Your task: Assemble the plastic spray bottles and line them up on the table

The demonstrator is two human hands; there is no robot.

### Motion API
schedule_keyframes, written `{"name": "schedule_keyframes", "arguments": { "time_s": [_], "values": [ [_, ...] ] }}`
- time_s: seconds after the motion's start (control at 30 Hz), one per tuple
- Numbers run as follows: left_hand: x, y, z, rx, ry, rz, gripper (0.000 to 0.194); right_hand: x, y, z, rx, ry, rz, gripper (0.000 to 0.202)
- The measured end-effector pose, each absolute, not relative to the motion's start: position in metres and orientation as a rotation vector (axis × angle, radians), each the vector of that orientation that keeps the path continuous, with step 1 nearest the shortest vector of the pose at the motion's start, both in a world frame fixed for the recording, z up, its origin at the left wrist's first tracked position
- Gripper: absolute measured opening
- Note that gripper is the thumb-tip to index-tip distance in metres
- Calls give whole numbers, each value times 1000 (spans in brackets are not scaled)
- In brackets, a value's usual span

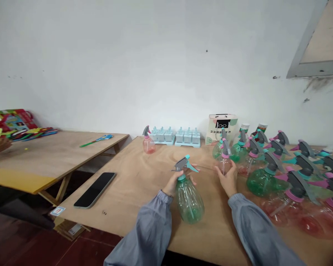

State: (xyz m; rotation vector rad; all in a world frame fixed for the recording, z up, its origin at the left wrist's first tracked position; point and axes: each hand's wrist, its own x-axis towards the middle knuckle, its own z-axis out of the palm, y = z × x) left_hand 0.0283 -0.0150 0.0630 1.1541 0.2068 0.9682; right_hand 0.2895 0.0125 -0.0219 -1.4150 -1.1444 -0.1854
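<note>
My left hand [172, 183] is closed round the neck of a clear green spray bottle [190, 203] with a grey head and turquoise trigger. This bottle leans a little over the near part of the table. My right hand [229, 180] has thumb and fingers on either side of a clear pink spray bottle [224, 164] with a grey head and pink collar. Right of that hand stand several more spray bottles, among them a green one [262, 181] and a pink one [283, 207]. Another pink spray bottle [149, 145] stands apart at the back left.
Light-blue popsicle moulds [187, 137] and a printed paper bag [221, 127] stand by the wall. A black phone [95, 189] lies near the table's left edge. Across a gap is a second table [63, 151] with colourful items, where another person's hand [0, 146] shows.
</note>
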Motion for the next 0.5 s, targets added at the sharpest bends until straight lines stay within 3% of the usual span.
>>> {"name": "schedule_keyframes", "arguments": {
  "time_s": [0.5],
  "values": [
    [26, -4, 51, 1065, 373, 1059, 48, 258, -29, -25, -1275, -1281, 113, 83]
  ]
}}
